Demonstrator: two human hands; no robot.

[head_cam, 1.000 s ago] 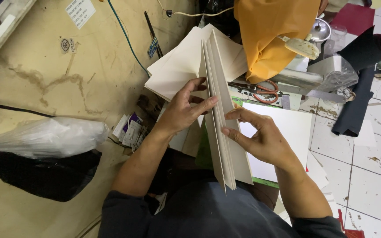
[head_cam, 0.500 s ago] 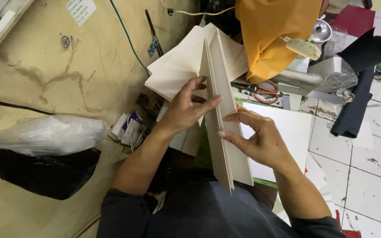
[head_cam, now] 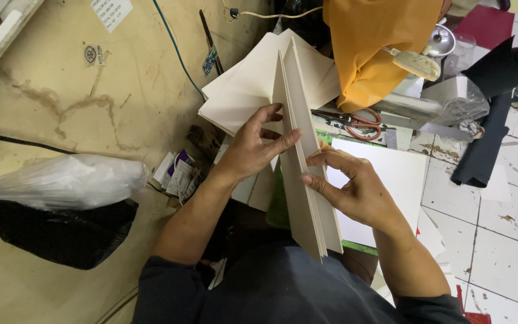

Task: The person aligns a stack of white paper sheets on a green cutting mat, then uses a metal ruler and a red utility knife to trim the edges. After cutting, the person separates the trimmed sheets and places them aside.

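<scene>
Head view, and you've got a stack of cream board sheets [head_cam: 300, 162] standing on edge between your two hands. Your left hand [head_cam: 252, 147] is pressed flat against the stack's left face, fingers [head_cam: 280, 141] stretched out and only loosely curled, thumb up near the top edge by the fanned-out sheets. Your right hand [head_cam: 355, 189] pinches from the other side: thumb [head_cam: 319, 183] laid against the near edge of the sheets, fingers bent around the right face, so the stack sits squeezed between both palms and runs from beyond your fingertips down towards your lap. Past your left fingertips, more cream sheets [head_cam: 241, 96] lie spread loosely. Just beyond your right knuckles lie orange-handled scissors [head_cam: 355, 122], and under that hand a white sheet [head_cam: 391, 180] rests on a green mat [head_cam: 280, 207]. Further out from your right fingers sits orange cloth [head_cam: 379, 42]. Off your left wrist, well apart, lies a clear plastic bag [head_cam: 55, 183].
</scene>
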